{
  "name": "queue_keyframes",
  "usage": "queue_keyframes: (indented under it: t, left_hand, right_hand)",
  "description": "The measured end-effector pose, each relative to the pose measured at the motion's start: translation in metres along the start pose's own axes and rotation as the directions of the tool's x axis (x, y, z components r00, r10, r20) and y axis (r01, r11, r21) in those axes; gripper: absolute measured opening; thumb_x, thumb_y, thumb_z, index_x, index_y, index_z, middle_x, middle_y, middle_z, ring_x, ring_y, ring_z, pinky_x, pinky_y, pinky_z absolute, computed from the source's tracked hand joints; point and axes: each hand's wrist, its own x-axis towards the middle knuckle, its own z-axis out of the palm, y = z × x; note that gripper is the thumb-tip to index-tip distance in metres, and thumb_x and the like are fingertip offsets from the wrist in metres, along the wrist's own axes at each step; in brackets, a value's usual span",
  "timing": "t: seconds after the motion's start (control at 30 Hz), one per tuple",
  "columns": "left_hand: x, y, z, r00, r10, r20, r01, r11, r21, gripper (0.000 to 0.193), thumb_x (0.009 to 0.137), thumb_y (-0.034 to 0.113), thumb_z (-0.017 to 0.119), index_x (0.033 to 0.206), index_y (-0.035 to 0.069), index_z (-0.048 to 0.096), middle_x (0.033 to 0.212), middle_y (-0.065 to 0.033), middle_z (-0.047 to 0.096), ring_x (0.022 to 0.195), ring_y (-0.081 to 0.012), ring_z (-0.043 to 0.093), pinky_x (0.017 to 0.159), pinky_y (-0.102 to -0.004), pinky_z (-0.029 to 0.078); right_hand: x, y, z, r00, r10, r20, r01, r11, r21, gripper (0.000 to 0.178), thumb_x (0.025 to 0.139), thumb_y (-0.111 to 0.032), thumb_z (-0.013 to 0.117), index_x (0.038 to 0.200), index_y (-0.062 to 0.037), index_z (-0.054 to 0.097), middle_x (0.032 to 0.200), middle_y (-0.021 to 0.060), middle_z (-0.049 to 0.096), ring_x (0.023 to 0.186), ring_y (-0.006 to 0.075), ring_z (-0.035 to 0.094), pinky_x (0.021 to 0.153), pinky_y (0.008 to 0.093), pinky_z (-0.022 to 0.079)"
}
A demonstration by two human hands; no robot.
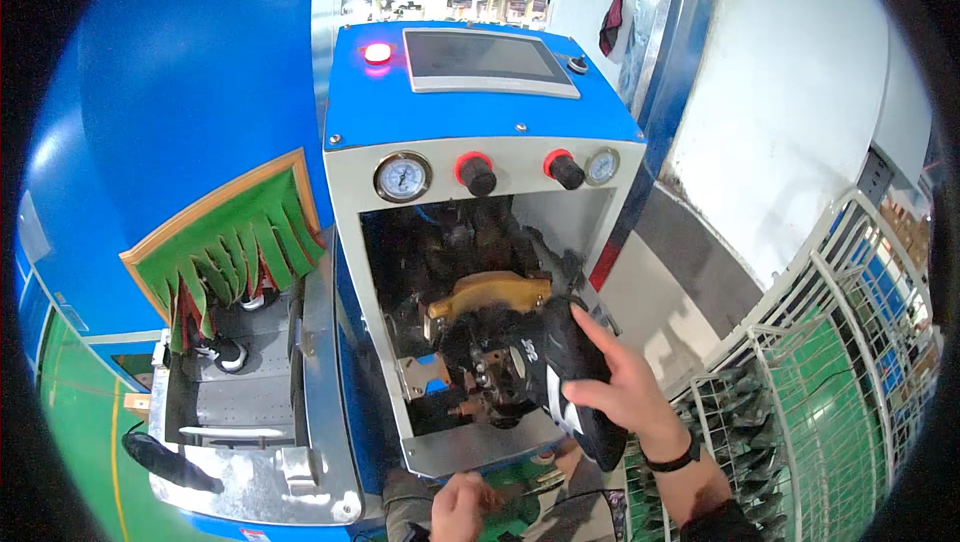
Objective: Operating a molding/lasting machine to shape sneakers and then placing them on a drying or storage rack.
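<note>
My right hand [625, 392] grips a black shoe [595, 427] with a white side patch, thumb on the near side and index finger stretched along its top. One end of the shoe reaches the machine's opening, beside a curved yellow-brown pad [490, 294] and a dark metal clamp [490, 382]. Whether the shoe touches the clamp I cannot tell. Low in front of the machine, over my lap, my left hand [460, 507] has its fingers curled in; what they hold, if anything, is hidden.
The blue and beige machine carries a screen [488, 57], a lit red button [377, 53], gauges and red-black knobs. On the left, a conveyor [240, 392] with a green strip curtain [230, 257] bears black-and-white shoes; a black shoe [165, 460] lies at its front. White wire racks [790, 362] stand right.
</note>
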Motion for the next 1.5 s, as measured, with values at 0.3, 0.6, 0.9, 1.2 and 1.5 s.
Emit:
queue_keyframes:
  t: [0.3,0.6,0.9,1.2,1.5]
  left_hand:
    - [0.013,-0.045,-0.030,0.979,-0.084,0.187,0.019,0.945,0.327,0.022,0.100,0.017,0.050,0.088,0.000,0.057,0.072,-0.0029,0.054,0.070,-0.0117,0.050,0.067,-0.0295,0.043]
    - [0.028,-0.053,-0.058,0.984,0.078,0.162,-0.154,0.832,0.534,0.029,0.097,0.025,0.054,0.092,-0.003,0.060,0.073,-0.0155,0.061,0.071,-0.0220,0.062,0.066,-0.0377,0.047]
    - [0.014,-0.016,-0.020,0.960,0.250,0.126,-0.280,0.851,0.445,0.029,0.097,0.023,0.050,0.081,-0.001,0.053,0.064,-0.0110,0.052,0.061,-0.0191,0.051,0.058,-0.0366,0.042]
    - [-0.008,0.043,0.035,0.784,0.608,0.128,-0.610,0.715,0.342,0.026,0.099,0.016,0.058,0.119,0.000,0.058,0.098,-0.0114,0.064,0.087,-0.0209,0.063,0.079,-0.0324,0.051]
    - [-0.006,-0.003,0.003,0.885,-0.157,0.439,0.233,0.965,-0.123,0.021,0.094,0.022,0.067,0.107,0.006,0.063,0.092,-0.0042,0.066,0.089,-0.0158,0.062,0.081,-0.0309,0.050]
  right_hand:
    - [0.100,-0.025,0.035,0.863,0.443,0.243,-0.080,0.596,-0.799,0.088,0.079,-0.036,0.064,0.154,-0.0100,0.026,0.092,0.0307,0.066,0.086,0.0450,0.065,0.078,0.0475,0.050]
    - [0.111,-0.012,0.060,0.919,0.382,0.095,-0.088,0.435,-0.896,0.091,0.089,-0.048,0.057,0.153,0.0011,0.014,0.121,0.0514,0.045,0.117,0.0613,0.046,0.103,0.0522,0.039]
    - [0.074,-0.016,0.060,0.975,0.221,-0.003,-0.114,0.494,-0.862,0.098,0.086,-0.049,0.061,0.153,-0.0002,0.009,0.122,0.0542,0.040,0.114,0.0612,0.050,0.097,0.0546,0.045]
    - [-0.064,-0.015,0.044,0.815,-0.578,0.047,0.331,0.397,-0.856,0.082,0.076,-0.024,0.078,0.148,-0.0088,0.042,0.116,0.0303,0.055,0.088,0.0467,0.060,0.071,0.0502,0.053]
    - [-0.168,0.312,-0.041,0.462,-0.307,0.832,-0.616,-0.786,0.052,0.074,0.094,-0.044,0.059,0.152,-0.0079,0.028,0.120,0.0236,0.054,0.081,0.0361,0.066,0.070,0.0466,0.055]
